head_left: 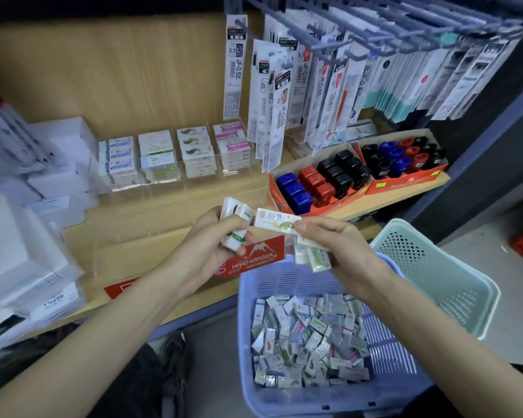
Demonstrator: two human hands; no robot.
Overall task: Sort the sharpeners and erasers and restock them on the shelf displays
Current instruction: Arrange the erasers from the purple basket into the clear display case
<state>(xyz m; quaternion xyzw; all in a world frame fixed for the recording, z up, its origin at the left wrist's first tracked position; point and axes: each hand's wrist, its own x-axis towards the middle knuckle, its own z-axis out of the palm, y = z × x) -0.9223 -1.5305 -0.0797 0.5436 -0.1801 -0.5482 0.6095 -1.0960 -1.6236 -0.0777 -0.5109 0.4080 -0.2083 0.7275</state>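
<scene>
**Head view.** Your left hand (215,239), above and just left of the blue basket (272,285), had its fingers curled round a small stack of wrapped erasers (235,220). Your right hand (335,245), above the basket's far rim, pinched a single eraser (277,221) between thumb and forefinger. Its free end reached the left hand's stack, though whether the two touched could not be told. The lower fingers of the same hand clamped a further clutch of erasers (313,256) against the palm. Inside the blue basket lay a heap of loose erasers (305,339), jumbled in mixed wrappers. A teal basket (429,267) stood just beside the blue basket's right rim, partly behind it; contact between the two could not be told. Just beyond the blue basket's far rim, behind your hands, a red box (254,257) printed HARD ERASER rested on the wooden shelf (163,206). Farther beyond the basket and to its left, a clear display (175,158) held four columns of stacked erasers. Beyond the basket and to its right, two orange trays (405,184) sat side by side, filled with blue, red and black sharpeners (323,179). High above the basket's far side, refill packs (314,86) hung in rows from hooks.
</scene>
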